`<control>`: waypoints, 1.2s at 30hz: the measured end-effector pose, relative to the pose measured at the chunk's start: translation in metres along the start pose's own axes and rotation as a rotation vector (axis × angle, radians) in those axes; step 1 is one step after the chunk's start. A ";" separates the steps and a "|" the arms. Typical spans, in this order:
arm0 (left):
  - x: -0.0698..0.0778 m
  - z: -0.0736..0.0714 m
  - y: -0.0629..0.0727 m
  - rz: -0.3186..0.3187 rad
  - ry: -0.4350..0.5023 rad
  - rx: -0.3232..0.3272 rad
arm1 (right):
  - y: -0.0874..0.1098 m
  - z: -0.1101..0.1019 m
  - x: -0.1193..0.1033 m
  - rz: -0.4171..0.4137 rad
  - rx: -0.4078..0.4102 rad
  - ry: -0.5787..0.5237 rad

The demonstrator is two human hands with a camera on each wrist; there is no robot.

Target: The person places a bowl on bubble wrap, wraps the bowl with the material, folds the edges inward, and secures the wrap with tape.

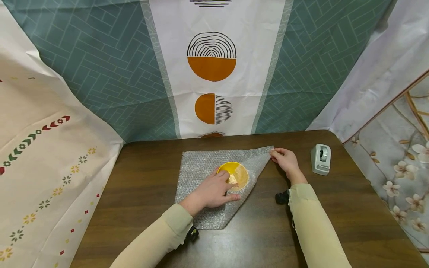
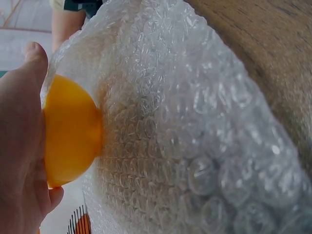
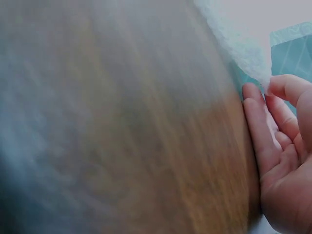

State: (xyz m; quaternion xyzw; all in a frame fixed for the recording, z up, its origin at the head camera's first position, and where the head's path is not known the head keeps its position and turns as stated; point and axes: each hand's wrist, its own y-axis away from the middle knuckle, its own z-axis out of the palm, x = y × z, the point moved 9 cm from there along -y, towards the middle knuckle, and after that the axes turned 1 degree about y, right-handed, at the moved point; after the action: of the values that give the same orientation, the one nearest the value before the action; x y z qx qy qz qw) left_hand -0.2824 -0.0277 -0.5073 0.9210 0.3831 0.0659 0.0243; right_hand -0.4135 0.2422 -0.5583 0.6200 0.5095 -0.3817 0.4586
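Note:
A yellow bowl (image 1: 229, 166) stands upright on a sheet of bubble wrap (image 1: 197, 167). The left hand (image 1: 216, 188) lies over the bowl's near left side, fingers reaching across its mouth and thumb stretched out apart. In the left wrist view, that hand (image 2: 22, 141) covers the opening of the bowl (image 2: 73, 131), beside the bubble wrap (image 2: 161, 122). The right hand (image 1: 285, 160) pinches the sheet's far right corner between thumb and finger, lifting it so a flap slants over the bowl's right part. The right wrist view shows the right hand (image 3: 285, 136) gripping the wrap's tip (image 3: 253, 63).
A pale tape dispenser (image 1: 321, 159) stands on the wooden table (image 1: 140, 193), right of the right hand. A patterned cloth (image 1: 214, 67) hangs behind the far table edge. Other cloths hang at the left (image 1: 50, 160) and right (image 1: 399, 178).

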 end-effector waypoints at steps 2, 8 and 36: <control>0.001 0.000 0.000 0.002 0.003 0.001 | 0.001 0.000 0.000 -0.004 -0.002 -0.023; 0.000 -0.002 0.000 -0.008 0.006 -0.003 | 0.006 -0.002 -0.010 0.008 -0.047 -0.145; 0.000 0.001 -0.001 -0.004 0.010 0.001 | 0.069 0.005 -0.082 -0.202 0.067 -0.266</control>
State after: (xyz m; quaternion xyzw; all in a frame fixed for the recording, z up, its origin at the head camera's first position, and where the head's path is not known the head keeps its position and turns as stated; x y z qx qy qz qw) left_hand -0.2830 -0.0264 -0.5086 0.9200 0.3849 0.0703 0.0219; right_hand -0.3617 0.2099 -0.4699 0.5244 0.4912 -0.5213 0.4603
